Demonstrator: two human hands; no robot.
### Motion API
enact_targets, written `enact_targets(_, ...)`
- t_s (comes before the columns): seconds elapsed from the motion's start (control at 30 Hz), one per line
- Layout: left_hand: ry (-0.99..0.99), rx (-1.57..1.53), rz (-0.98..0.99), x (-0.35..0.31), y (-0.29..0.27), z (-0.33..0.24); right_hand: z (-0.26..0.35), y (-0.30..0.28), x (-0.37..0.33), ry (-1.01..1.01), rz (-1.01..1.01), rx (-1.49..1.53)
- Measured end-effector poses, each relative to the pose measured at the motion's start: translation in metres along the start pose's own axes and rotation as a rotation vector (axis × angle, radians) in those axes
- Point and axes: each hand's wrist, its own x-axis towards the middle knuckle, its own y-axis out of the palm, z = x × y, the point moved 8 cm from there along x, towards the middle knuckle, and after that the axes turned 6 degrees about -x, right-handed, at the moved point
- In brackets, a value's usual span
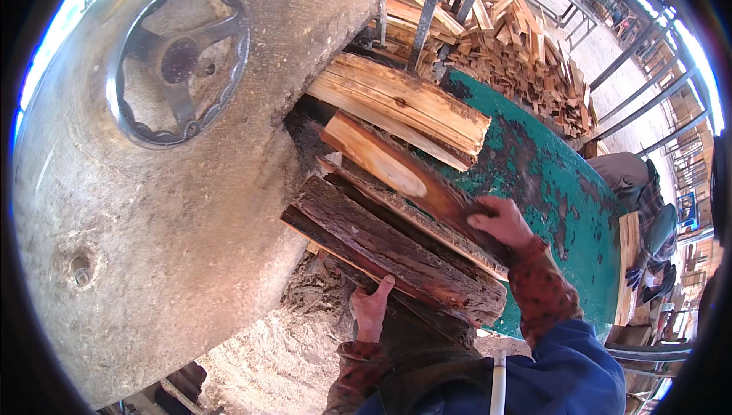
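Several rough wood slabs lie side by side in front of me, pointing toward a big dusty machine housing. My left hand (370,311) grips the near edge of a dark bark-covered slab (396,243), its thumb on top and its fingers hidden beneath. At the right end of a narrower slab (381,160) with a pale oval patch, my right hand (503,222) is closed around the wood. Between these two, more bark-edged slab (427,213) shows in part. Beyond them a thick pale squared timber (404,106) rests on the green, worn metal table (549,156).
A spoked handwheel (180,60) sits on the machine housing (183,217) at left. Sawdust (267,362) covers the ground below. A heap of split offcuts (526,57) lies behind metal posts (431,11). At far right another person (656,224) bends near upright boards (628,262).
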Motion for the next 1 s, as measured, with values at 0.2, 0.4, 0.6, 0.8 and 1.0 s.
enact_targets(0.2, 0.005, -0.043, -0.004, -0.001, 0.004, -0.004, -0.007, 0.033, -0.04, -0.241, 0.085, -0.286)
enact_targets(0.4, 0.004, 0.015, -0.068, -0.007, 0.008, -0.01, -0.024, 0.052, -0.032, -0.332, 0.142, -0.351)
enact_targets(0.6, -0.094, -0.177, -0.068, -0.016, 0.015, -0.011, -0.039, 0.071, 0.002, -0.287, 0.3, -0.365)
enact_targets(0.8, -0.018, -0.282, 0.06, -0.02, 0.013, -0.009, -0.032, 0.073, -0.001, -0.25, 0.265, -0.428)
enact_targets(1.0, -0.066, -0.475, 0.054, -0.029, 0.011, 0.022, -0.044, 0.08, -0.038, -0.179, 0.11, -0.325)
